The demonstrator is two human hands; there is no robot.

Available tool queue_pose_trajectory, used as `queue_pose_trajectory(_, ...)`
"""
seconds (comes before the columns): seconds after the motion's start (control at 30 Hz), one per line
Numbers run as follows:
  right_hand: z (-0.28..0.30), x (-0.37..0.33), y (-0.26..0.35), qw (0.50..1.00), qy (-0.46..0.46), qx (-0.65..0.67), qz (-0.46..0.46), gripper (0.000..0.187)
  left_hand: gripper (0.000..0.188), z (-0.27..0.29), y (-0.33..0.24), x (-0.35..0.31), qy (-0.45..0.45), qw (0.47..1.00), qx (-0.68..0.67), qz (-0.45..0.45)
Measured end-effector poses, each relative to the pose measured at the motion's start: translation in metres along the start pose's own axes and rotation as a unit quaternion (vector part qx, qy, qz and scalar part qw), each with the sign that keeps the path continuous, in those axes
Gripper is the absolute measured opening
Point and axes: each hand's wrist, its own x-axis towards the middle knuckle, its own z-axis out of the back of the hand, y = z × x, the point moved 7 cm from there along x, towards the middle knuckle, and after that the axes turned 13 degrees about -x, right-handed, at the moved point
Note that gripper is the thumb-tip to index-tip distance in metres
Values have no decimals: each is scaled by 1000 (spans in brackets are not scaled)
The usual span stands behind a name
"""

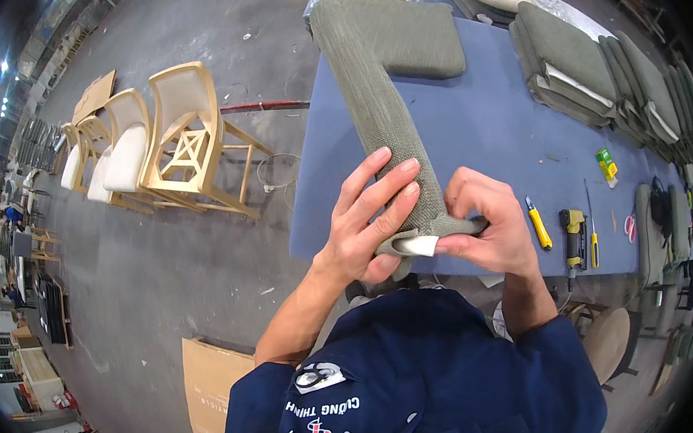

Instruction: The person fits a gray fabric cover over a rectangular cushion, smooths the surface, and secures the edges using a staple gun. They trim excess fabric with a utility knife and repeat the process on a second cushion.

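Note:
A long grey-green fabric-covered cushion (373, 99) stands on its narrow side, its near end in front of my chest and its far end over the table. My left hand (368, 223) grips the near end from the left, with fingers lying along the fabric. At the same end, my right hand (491, 220) pinches a loose flap of the cover between thumb and bent fingers. Between the hands the fabric is parted, and a white piece of lining or padding (419, 246) shows there. The underside of the cushion is hidden.
On the blue table (479, 131) lie a yellow utility knife (538, 224), a staple gun (573, 238), a screwdriver (593, 240), scissors (630, 229) and a small box (607, 167). Stacked cushions (568, 61) line the far right. Wooden chairs (191, 139) stand left; cardboard (214, 393) lies beside me.

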Motion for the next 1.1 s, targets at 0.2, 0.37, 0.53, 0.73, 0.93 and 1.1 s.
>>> queue_pose_trajectory(0.2,10,3,23,993,39,9,113,40,82,3,-1,50,133,988,76,-13)
queue_pose_trajectory(0.37,14,7,11,990,-18,86,109,39,72,-13,11,55,139,987,44,-61)
queue_pose_trajectory(0.53,8,4,-19,955,-94,282,-2,35,65,-20,18,60,124,989,46,-73)
queue_pose_trajectory(0.73,-23,-26,-62,855,-153,485,-103,40,42,-25,14,71,183,980,29,-67)
queue_pose_trajectory(0.93,-6,-37,-34,921,-190,333,76,41,22,-32,9,80,179,981,41,-56)
queue_pose_trajectory(1.1,-9,-27,-34,885,-157,430,83,43,22,-41,5,79,169,984,29,-43)
